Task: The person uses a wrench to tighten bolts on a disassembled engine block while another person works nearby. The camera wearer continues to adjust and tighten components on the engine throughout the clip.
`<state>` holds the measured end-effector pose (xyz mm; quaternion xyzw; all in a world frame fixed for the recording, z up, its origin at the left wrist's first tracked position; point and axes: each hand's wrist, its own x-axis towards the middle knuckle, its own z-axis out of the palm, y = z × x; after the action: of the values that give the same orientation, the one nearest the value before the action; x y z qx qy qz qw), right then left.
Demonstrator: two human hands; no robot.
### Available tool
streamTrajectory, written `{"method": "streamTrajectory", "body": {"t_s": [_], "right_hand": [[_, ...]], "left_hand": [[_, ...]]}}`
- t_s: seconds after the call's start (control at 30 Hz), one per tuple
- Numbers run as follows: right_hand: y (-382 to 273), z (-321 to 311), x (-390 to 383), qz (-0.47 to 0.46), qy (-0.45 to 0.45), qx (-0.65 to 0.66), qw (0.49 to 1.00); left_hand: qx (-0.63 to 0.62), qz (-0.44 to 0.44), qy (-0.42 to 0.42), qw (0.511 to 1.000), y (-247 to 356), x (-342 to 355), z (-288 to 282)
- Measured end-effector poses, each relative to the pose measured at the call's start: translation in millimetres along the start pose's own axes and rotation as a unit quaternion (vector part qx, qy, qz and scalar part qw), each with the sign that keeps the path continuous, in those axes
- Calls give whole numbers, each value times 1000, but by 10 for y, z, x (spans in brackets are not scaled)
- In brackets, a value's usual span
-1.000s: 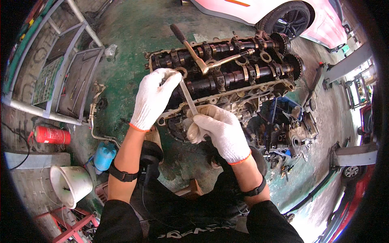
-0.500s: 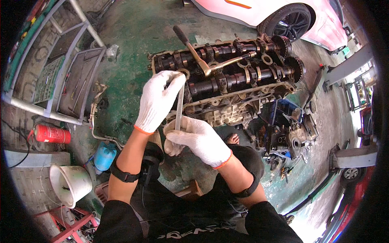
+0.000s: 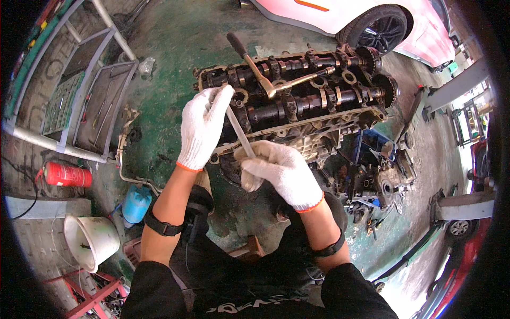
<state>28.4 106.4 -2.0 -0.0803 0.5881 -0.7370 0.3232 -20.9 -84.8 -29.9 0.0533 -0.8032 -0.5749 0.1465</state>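
Observation:
My left hand (image 3: 204,125), in a white knit glove, pinches the upper end of a narrow, flat, pale strip (image 3: 240,133). Its lower end sits between the thumb and fingers of my gloved right hand (image 3: 284,173). The strip slants down to the right, above the near left edge of a cylinder head (image 3: 340,118). Two dark camshafts (image 3: 309,103) run along the cylinder head, with toothed sprockets (image 3: 391,91) at the right end. Across the top lies a ratchet wrench (image 3: 258,72) with a long extension (image 3: 303,80).
Engine parts (image 3: 390,183) and a blue crate (image 3: 376,143) are on the floor at right. A white bucket (image 3: 101,239), blue jug (image 3: 136,204) and red fire extinguisher (image 3: 68,175) stand left, below a metal rack (image 3: 119,40). A pink car (image 3: 319,18) is parked beyond.
The strip has swung from nearly upright to a clear slant. My right hand has shifted right, and my left hand slightly left.

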Motion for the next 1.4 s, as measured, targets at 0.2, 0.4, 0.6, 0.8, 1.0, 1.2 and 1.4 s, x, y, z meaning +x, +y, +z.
{"method": "streamTrajectory", "body": {"t_s": [0.2,0.4,0.6,0.8,1.0,1.2,1.4], "right_hand": [[-167,-205,-95,-12,104,-55,993],[-193,-326,-137,-33,146,-29,988],[-152,-357,-155,-66,158,-15,985],[-153,-360,-162,-63,159,-35,985],[-146,-314,-153,-70,159,-34,984],[-191,-296,-161,-7,127,-48,991],[-36,-67,-76,66,-4,-2,998]], "left_hand": [[57,33,-31,997,-11,-10,2],[72,67,-34,995,-31,-7,28],[51,35,-30,998,-12,-8,38],[73,62,-25,995,27,-22,32],[101,52,-25,993,61,-14,18],[102,56,-27,993,70,-10,8],[127,84,-17,988,62,-3,40]]}}
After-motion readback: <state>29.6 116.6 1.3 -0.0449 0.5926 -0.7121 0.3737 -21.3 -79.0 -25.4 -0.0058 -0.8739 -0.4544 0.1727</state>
